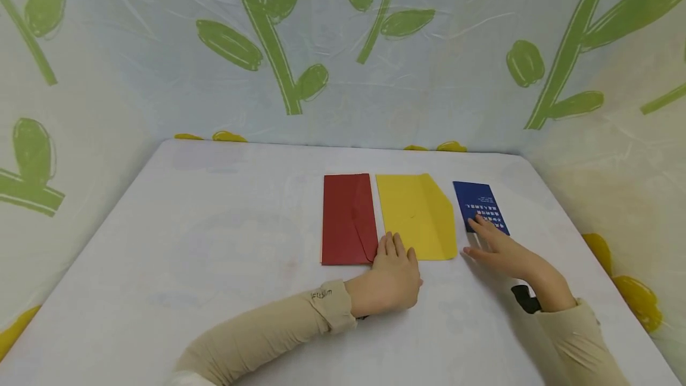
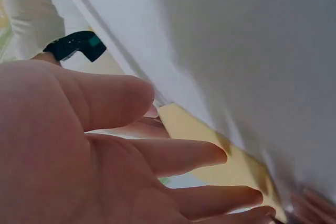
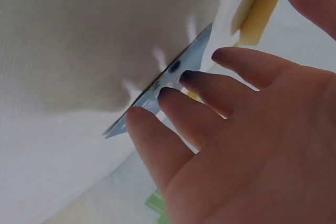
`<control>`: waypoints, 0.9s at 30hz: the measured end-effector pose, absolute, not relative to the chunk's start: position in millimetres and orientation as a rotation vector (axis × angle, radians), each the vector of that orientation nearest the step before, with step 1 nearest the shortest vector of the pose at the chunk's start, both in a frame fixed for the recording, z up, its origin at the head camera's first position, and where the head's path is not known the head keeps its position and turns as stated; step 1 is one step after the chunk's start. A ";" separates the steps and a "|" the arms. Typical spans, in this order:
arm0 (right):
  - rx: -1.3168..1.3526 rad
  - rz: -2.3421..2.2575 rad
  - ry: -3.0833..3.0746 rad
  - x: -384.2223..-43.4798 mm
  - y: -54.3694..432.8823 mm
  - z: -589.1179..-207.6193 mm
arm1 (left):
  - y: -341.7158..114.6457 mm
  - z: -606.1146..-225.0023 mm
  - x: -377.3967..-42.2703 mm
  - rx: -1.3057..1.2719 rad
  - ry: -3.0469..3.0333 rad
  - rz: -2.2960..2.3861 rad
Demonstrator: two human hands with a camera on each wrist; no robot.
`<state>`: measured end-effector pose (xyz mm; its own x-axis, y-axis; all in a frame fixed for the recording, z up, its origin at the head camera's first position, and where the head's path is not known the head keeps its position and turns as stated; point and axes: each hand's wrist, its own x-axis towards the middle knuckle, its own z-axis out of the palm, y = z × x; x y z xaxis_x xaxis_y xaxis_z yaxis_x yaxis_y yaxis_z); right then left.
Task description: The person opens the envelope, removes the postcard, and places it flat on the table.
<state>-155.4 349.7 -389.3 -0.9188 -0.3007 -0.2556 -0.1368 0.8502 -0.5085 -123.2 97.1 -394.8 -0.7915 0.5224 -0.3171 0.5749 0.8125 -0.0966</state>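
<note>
A red envelope [image 1: 347,219] and a yellow envelope [image 1: 409,210] with its flap out to the right lie side by side on the white table. Right of them lies a blue card [image 1: 479,201] with white print. The left hand [image 1: 393,279] is over the near edges of the two envelopes, its fingers extended; in the left wrist view the fingers [image 2: 184,156] look straight and hold nothing. Over the near end of the blue card is the right hand [image 1: 506,255], fingers spread. The right wrist view shows its fingers [image 3: 226,87] near the card, gripping nothing; contact is hard to tell.
The white table [image 1: 225,225] reaches to a cloth backdrop [image 1: 429,94] printed with green stems and yellow flowers, which also rises at both sides. A black band [image 1: 525,298] is around the right wrist.
</note>
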 end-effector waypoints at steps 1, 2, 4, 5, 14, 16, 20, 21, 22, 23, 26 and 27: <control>-0.329 -0.691 2.703 -156.1 349.3 -390.1 | 96.5 -394.6 -123.0 0.833 2.722 -0.264; -0.328 -0.670 2.709 -157.2 349.8 -391.1 | 96.3 -394.6 -123.2 0.830 2.722 -0.257; -0.325 -0.641 2.719 -160.5 352.6 -392.7 | 96.7 -395.2 -125.1 0.835 2.722 -0.244; -0.317 -0.625 2.722 -162.7 354.3 -393.2 | 97.3 -395.3 -126.4 0.840 2.721 -0.234; -0.221 -0.678 2.650 -180.1 376.0 -390.3 | 115.0 -400.3 -140.5 0.804 2.726 -0.245; -0.206 -0.685 2.645 -182.2 380.9 -391.9 | 120.5 -401.7 -143.8 0.800 2.726 -0.232; -0.166 -0.689 2.633 -185.7 392.2 -394.4 | 130.3 -401.9 -149.1 0.812 2.721 -0.206; -0.157 -0.694 2.627 -186.8 395.0 -394.4 | 132.7 -402.2 -150.3 0.817 2.724 -0.205; -0.145 -0.698 2.619 -188.2 397.7 -394.2 | 135.4 -402.4 -151.6 0.818 2.725 -0.203; -0.136 -0.702 2.612 -189.4 400.4 -393.9 | 137.6 -403.0 -152.6 0.819 2.727 -0.199; -0.106 -0.703 2.596 -193.6 408.3 -393.2 | 145.0 -405.8 -156.0 0.837 2.733 -0.182; -0.098 -0.700 2.595 -195.0 411.0 -393.1 | 147.7 -407.0 -157.3 0.840 2.733 -0.181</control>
<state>-195.0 411.0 -393.1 -0.8969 -0.1807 -0.4037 0.0470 0.8686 -0.4932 -157.3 147.7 -407.0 -0.7934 0.5314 -0.2968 0.5658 0.8236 -0.0379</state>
